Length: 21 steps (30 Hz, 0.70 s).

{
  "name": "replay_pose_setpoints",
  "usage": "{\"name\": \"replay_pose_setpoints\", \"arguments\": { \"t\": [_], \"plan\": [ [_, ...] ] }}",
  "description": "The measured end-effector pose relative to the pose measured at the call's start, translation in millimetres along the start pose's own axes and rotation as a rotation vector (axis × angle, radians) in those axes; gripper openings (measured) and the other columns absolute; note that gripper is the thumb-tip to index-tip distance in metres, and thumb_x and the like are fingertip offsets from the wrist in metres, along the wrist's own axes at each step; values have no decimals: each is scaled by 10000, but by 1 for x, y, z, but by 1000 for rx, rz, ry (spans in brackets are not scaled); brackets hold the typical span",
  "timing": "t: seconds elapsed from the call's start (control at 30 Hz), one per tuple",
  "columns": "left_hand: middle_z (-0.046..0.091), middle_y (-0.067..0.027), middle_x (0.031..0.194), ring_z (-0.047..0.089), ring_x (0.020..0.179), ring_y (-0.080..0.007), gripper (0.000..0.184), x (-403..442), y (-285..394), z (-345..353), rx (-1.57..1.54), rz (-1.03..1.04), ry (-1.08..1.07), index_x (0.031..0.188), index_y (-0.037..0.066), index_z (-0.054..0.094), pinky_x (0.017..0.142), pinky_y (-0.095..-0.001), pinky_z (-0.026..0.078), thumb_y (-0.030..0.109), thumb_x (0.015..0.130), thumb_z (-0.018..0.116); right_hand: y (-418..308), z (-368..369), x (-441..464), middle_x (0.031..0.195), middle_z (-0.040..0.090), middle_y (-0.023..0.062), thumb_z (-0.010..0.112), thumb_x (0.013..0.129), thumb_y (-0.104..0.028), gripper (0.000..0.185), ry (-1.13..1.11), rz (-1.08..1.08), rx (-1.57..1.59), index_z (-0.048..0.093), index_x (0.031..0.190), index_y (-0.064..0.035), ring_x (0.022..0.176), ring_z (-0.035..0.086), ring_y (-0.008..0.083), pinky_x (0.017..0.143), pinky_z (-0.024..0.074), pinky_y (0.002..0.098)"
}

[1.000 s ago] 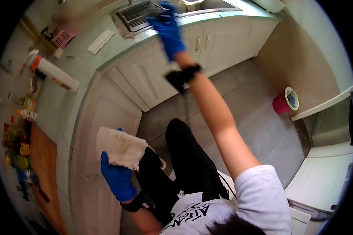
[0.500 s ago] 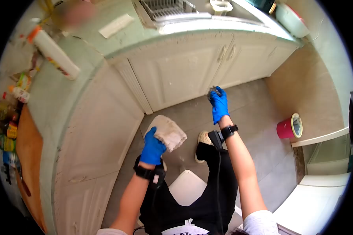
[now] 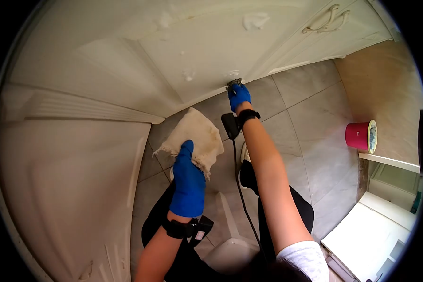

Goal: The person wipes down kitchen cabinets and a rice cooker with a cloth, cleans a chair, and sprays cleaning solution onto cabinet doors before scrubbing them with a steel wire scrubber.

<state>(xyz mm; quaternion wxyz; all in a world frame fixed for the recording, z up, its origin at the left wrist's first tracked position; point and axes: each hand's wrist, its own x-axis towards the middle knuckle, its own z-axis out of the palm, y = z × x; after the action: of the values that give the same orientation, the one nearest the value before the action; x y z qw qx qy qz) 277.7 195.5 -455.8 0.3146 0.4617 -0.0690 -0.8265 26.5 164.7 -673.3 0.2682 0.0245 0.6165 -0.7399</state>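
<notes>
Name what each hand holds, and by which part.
Left hand: a pale cloth, by its near edge. Right hand: a wiry scourer, by its near side.

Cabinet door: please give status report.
Right hand holds metal scrubber at lower edge of cabinet door. Left hand grips cloth. White foamy patches on door. Nothing visible blocks scrubber.

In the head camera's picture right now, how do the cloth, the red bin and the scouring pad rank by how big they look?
Largest to smallest, as they look here:
1. Cloth, in the left hand
2. Red bin
3. Scouring pad, partly covered by the right hand
</notes>
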Motion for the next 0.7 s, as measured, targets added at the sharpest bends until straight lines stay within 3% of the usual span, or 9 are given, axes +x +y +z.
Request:
{"name": "replay_pose_setpoints", "arguments": {
  "t": [0.13,0.2,0.3,0.4,0.47,0.53,0.57,0.63,0.7],
  "plan": [
    [464,-106,1095,472,966,-240,441,9,-14,-1,48,-95,122,1128,24,402,840,-332,384,201,751,544,-24,31,-19,835,551,81,576,688,37,354,246,22,395,465,1023,6,697,539,169,650,451,242],
    [468,-106,1086,470,965,-242,432,9,-15,-2,28,-48,117,1119,30,415,826,-329,390,190,741,549,-77,45,-60,900,524,94,601,687,9,361,62,-308,228,464,1018,57,762,518,143,685,438,239],
    [474,-102,1069,451,986,-241,406,-3,5,3,-64,-54,7,1109,33,422,826,-339,389,198,752,524,-171,75,-125,955,484,82,564,710,21,402,-50,-640,73,416,1084,4,791,494,127,682,418,229],
    [520,-89,1006,511,903,-229,385,-7,13,-5,-32,100,26,1079,21,451,772,-312,427,220,759,527,-162,77,-112,949,471,81,557,693,31,358,-3,-848,33,429,1023,-18,766,486,138,677,417,240],
    [507,-95,1031,503,920,-236,386,-3,15,-12,-42,118,24,1087,30,448,780,-325,423,216,757,524,-97,59,-80,939,462,85,560,679,13,341,101,-599,-188,431,994,-13,773,482,150,694,417,262],
    [489,-100,1056,490,938,-244,397,-1,21,-15,-40,127,34,1097,39,439,793,-338,416,223,755,522,-39,53,-54,1001,430,104,624,635,1,427,15,-258,-193,415,1007,-1,794,468,158,709,409,265],
    [489,-100,1056,490,938,-244,397,2,27,-15,-40,136,26,1097,39,439,793,-338,416,223,755,522,-60,66,-68,1001,430,104,624,635,1,427,11,-266,-185,415,1007,-1,794,468,158,709,409,265],
    [480,-101,1064,482,946,-249,406,10,33,-18,-48,153,0,1103,44,430,803,-346,409,228,753,523,-116,81,-105,921,442,90,566,665,26,393,192,-610,-256,403,1017,-37,805,465,148,696,417,263],
    [482,-102,1059,482,942,-250,412,15,36,-19,-71,148,20,1104,43,427,803,-346,409,228,749,524,-181,93,-134,888,385,55,533,687,91,490,-19,-789,145,326,1089,-97,766,452,134,650,408,231]
  ]
}}
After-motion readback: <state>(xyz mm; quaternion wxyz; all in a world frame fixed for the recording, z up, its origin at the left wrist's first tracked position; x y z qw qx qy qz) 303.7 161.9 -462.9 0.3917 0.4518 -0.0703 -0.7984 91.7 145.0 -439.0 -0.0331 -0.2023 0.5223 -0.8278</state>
